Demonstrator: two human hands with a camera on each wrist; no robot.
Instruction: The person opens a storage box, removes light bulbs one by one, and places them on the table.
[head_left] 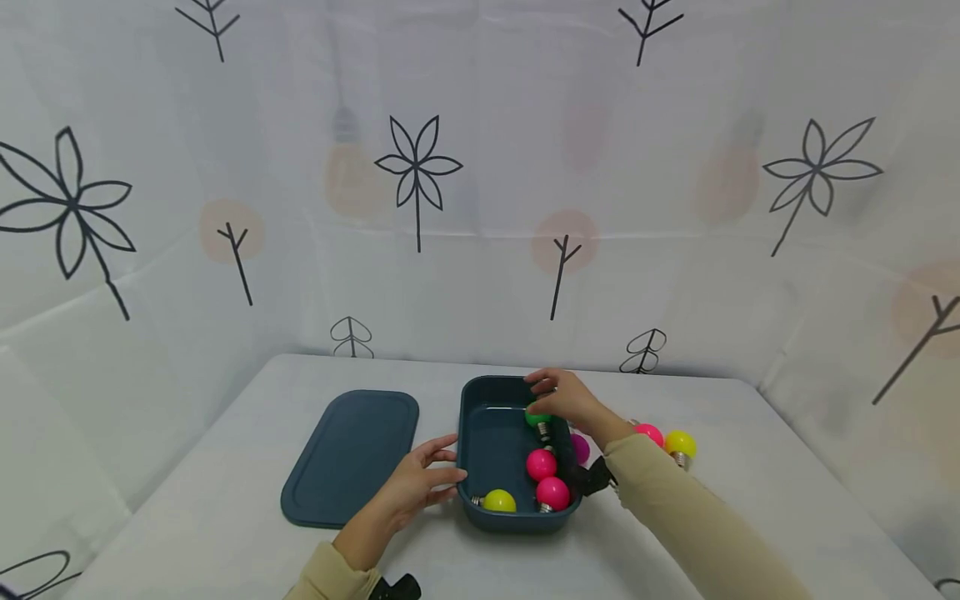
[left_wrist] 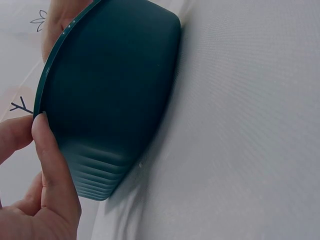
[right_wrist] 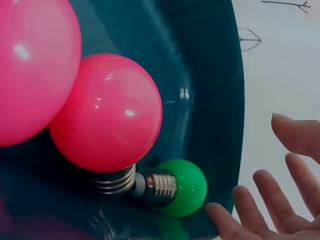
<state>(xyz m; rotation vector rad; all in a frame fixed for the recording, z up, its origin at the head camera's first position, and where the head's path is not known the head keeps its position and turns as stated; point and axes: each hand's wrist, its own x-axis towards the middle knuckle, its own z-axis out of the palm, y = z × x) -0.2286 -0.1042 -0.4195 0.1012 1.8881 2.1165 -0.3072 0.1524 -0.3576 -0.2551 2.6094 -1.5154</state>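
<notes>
A dark teal box stands in the middle of the table. My left hand touches its left rim, with thumb and fingers spread and fairly straight; the left wrist view shows the thumb against the outer wall near the rim. Above the far right corner is my right hand, its fingers apart and holding nothing. Just below it lies a green bulb in the box, its metal base toward a pink bulb. Another pink bulb and a yellow bulb lie inside toward the near side.
A flat teal lid lies left of the box. Right of the box are a purple bulb, partly hidden by the right wrist, another pink bulb and another yellow bulb. A patterned cloth hangs behind the table.
</notes>
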